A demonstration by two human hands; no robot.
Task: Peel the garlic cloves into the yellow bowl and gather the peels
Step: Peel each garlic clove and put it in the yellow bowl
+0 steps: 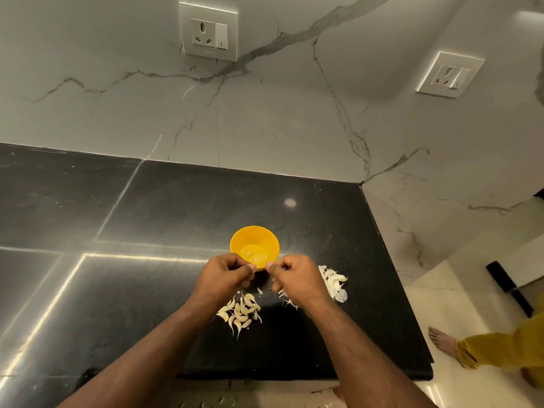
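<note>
A polished black stone countertop (pixel 182 207) fills the lower half of the view, with pale seam lines crossing it and a round lamp reflection at about 1 o'clock from the bowl. Behind it rises a white marble-look wall (pixel 279 113) veined in grey, which turns a corner at the counter's right end. Two white switch-and-socket plates sit on the wall — one (pixel 208 31) at 11 o'clock from the bowl, the other (pixel 449 74) at 2 o'clock. At 4 o'clock, off the counter's edge, lies a cream tiled floor (pixel 459 307) where another person's bare foot (pixel 441 340) and mustard-yellow trouser leg (pixel 506 348) show.

One small round yellow plastic bowl (pixel 254 245) stands on the counter near its middle; whatever pale matter lies in its bottom is too small to make out.

Just at the bowl's 6 o'clock rim the two hands meet. The left hand (pixel 223 275) and the right hand (pixel 294 276) both have fingers curled in and thumbs pressed toward each other, pinching a tiny pale piece between them — too small to tell whether it is a clove or skin.

One heap of unpeeled garlic cloves (pixel 241 312) lies at 6 o'clock from the bowl, beneath the left wrist; its cloves overlap too much to count exactly. One heap of papery white garlic peels (pixel 334 282) lies at 4 o'clock, beside the right hand, with a few loose scraps (pixel 290 303) under the right wrist.
</note>
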